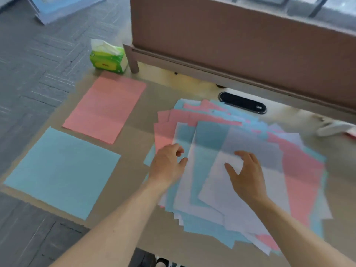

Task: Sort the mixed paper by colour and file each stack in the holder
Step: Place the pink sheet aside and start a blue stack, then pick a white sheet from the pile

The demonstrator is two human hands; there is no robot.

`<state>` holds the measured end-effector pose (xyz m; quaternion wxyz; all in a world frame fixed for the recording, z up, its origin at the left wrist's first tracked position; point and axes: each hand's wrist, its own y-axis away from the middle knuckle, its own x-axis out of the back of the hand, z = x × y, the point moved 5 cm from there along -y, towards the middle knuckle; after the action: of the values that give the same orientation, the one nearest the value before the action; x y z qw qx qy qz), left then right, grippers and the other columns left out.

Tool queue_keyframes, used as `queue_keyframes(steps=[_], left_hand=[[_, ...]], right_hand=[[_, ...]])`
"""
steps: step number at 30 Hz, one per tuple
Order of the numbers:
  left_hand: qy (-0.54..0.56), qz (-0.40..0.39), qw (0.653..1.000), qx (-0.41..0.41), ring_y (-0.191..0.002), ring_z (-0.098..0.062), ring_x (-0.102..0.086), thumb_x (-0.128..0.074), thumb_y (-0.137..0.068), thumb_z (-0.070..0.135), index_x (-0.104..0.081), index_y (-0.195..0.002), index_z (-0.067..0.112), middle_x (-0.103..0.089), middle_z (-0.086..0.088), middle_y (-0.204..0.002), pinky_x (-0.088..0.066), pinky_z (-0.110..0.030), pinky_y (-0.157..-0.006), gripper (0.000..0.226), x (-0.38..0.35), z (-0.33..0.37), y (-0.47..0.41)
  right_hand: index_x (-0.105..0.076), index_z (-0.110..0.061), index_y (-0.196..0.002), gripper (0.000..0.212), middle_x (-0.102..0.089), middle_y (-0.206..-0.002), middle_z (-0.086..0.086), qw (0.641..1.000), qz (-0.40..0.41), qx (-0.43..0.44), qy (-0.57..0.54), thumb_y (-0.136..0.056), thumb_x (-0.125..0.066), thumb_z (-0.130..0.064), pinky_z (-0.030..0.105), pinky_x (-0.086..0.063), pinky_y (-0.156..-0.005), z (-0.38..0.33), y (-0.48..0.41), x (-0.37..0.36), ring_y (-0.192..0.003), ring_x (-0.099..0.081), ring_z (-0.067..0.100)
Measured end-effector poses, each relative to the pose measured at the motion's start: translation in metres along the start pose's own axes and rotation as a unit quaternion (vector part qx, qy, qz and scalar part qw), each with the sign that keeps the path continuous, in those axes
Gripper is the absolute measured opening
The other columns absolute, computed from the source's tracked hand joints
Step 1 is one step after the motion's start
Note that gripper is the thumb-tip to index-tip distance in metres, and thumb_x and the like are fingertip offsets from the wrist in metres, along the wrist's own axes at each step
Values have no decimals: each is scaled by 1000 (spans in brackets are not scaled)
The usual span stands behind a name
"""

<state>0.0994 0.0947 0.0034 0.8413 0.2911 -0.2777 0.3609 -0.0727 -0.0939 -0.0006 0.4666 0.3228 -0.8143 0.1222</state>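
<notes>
Far left, at the near edge of the bench (144,105), the blue paper (61,170) lies flat and squared up. I can't tell how many sheets it is. Just behind it the pink paper (105,106) also lies flat, with a narrow strip of bench between the two. Behind the pink, at the back corner, is a green tissue pack (108,57) with a tissue sticking out the top. It sits just beside the foot of the brown partition (240,45). Grey carpet (38,54) runs beyond the bench's left edge.

Centre-right is the mixed pile (289,160): pink, blue and white sheets, loosely fanned, overlapping at all angles, apart from both sorted colours.

The left grip (166,164) is at the pile's left side, fingers curled. Its thumb and forefinger pinch the left edge of a white sheet (182,135), which is smeared by motion blur. The right grip (246,176) is over the pile's middle, fingers spread and slightly bent. It rests on a second white sheet (217,189) and pinches nothing.

Behind the pile a black oval cable port (242,102) is set into the bench. At the far right edge is a white object (335,128), too blurred to identify.
</notes>
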Motion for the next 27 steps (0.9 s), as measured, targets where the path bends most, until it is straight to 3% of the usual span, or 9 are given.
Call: queue_keyframes(steps=[4,6,10,14,18,20,23,25,27], left_hand=[[3,-76,997,-14,-96,-15,-62,-79,-86,28,-66,-120,14,-66,2,-110,-42,-18,-85,39,-65,44,-1],[-27,-108,994,6,-104,-21,-62,-81,-82,33,-64,-120,13,-64,-2,-114,-40,-22,-85,46,-92,57,1],[-36,-85,992,88,-104,-24,-60,-83,-80,37,-58,-116,13,-61,-2,-109,-41,-28,-81,50,-117,71,-3],[-48,-103,982,153,-85,-23,-60,-81,-81,35,-62,-90,16,-63,1,-85,-39,-28,-64,27,-123,75,-1],[-26,-96,984,149,-72,-19,-63,-76,-87,28,-71,-79,14,-67,2,-73,-40,-22,-54,17,-123,73,5],[-10,-82,986,146,-71,-18,-62,-75,-88,29,-70,-76,15,-68,2,-75,-38,-20,-53,18,-124,74,12],[3,-54,989,140,-88,-21,-63,-75,-89,28,-67,-91,18,-66,2,-93,-41,-23,-61,14,-128,80,19],[21,-68,984,161,-98,-21,-62,-77,-87,34,-60,-107,18,-64,2,-103,-45,-27,-78,31,-137,81,20],[70,-89,972,204,-99,-24,-65,-81,-81,39,-57,-107,18,-67,-3,-105,-52,-32,-87,41,-147,81,18]], right_hand=[[-52,-15,-137,62,-51,-134,4,996,-32,-75,16,-84,-77,-35,42,-42,-105,73,27,16,-126,-47,27],[-47,-15,-142,71,-46,-139,5,995,-64,-53,50,-82,-78,-37,42,-40,-107,88,39,11,-129,-43,28],[-43,-14,-146,77,-41,-145,4,997,-48,-31,53,-81,-76,-39,41,-38,-107,97,46,3,-132,-40,27],[-37,-19,-149,80,-37,-149,1,998,-34,-46,-3,-83,-76,-39,40,-35,-111,104,47,6,-135,-34,24],[-40,-13,-147,80,-40,-148,9,982,51,-176,-54,-82,-79,-37,43,-30,-113,138,34,38,-135,-35,31],[-40,-9,-145,82,-44,-144,14,966,41,-250,-50,-80,-80,-39,44,-30,-111,156,28,50,-134,-36,34],[-37,-8,-146,86,-41,-144,15,956,12,-288,-61,-79,-81,-40,47,-34,-111,167,22,57,-136,-37,35],[-36,-7,-147,89,-40,-145,16,952,5,-300,-65,-78,-82,-40,47,-34,-112,168,19,59,-137,-37,34],[-37,-5,-146,90,-39,-144,16,947,0,-315,-68,-77,-84,-39,47,-35,-112,169,18,59,-135,-38,34]])
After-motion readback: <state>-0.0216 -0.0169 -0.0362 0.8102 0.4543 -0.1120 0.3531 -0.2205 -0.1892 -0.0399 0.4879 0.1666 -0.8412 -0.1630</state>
